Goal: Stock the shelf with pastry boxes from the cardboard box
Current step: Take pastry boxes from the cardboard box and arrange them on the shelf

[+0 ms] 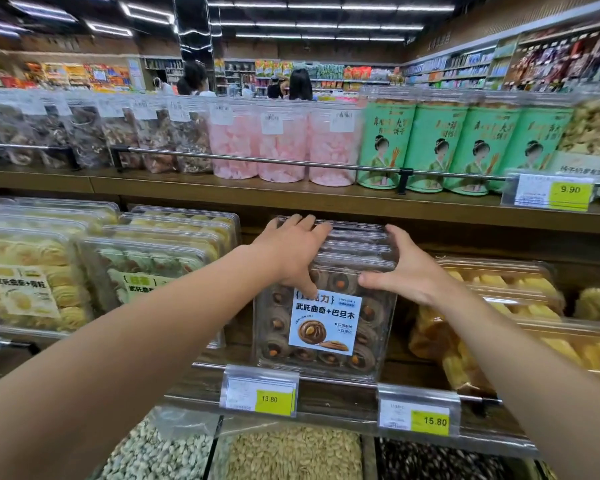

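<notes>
Nearest the camera, three bins hold pale seeds [160,452], oat-like grain [291,452] and dark seeds [437,460]. Above them a rail carries price tags reading 13.80 [260,396] and 15.80 [419,415].

Both bare forearms reach up to the middle shelf [201,375]. There a row of clear pastry boxes [326,327] stands on edge, one behind another; the front box shows chocolate almond cookies and a blue-and-white label. The left hand [291,251] grips the row's upper left corner, fingers curled over the top edges, thumb pressed on the front box just above the label. The right hand [402,268] clasps the upper right corner, fingers over the top, thumb lying across the front face. The hands are apart, one at each side of the row.

Left of the row stand boxes of yellow cookies [32,289] and green-and-brown cookies [146,268]; right of it lie yellow pastry packs [499,289].

On the upper shelf [291,199], behind a metal rail, are tubs of dark dried goods [94,133], pink candy tubs [281,143] and green canisters [437,147], with a 9.90 tag [548,192].

Farther off, shoppers [298,84] stand among aisles.
</notes>
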The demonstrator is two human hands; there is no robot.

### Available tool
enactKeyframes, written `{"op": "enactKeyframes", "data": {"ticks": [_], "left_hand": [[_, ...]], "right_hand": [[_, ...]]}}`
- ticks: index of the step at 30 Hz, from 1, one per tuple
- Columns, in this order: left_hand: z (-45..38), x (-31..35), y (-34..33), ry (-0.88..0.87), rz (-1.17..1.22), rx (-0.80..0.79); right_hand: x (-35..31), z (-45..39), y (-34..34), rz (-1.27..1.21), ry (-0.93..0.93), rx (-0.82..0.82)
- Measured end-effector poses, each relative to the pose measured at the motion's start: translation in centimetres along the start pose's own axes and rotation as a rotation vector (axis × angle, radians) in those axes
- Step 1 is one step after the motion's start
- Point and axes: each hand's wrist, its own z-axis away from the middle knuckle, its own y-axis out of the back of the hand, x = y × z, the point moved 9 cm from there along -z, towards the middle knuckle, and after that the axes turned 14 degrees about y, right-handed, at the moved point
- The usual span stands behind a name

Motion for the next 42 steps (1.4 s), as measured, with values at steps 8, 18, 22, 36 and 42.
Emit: {"op": "enactKeyframes", "data": {"ticks": [8, 18, 22, 36, 42], "left_hand": [[4.1, 0.2, 0.2, -0.067, -0.062, 0.349], [7.0, 0.3, -0.7, 0.01, 0.01, 0.663], [6.9, -0.2, -1.1, -0.007, -0.002, 0.663], [7.5, -0.8, -0.6, 0.023, -0.006, 0.482], [11.9, 1.3, 1.1, -0.072, 0.056, 0.508]], "right_hand": [[-3.7, 4.1, -1.2, 0.652, 0.305, 0.086], [-4.1, 4.5, -2.1, 0.808, 0.283, 0.225], [-4.0, 4.8, -2.6, 0.799, 0.296, 0.217], [-5.8, 7.1, -1.5, 0.777, 0.224, 0.168], [-6.8, 12.4, 0.3, 0.789, 0.155, 0.114]]}}
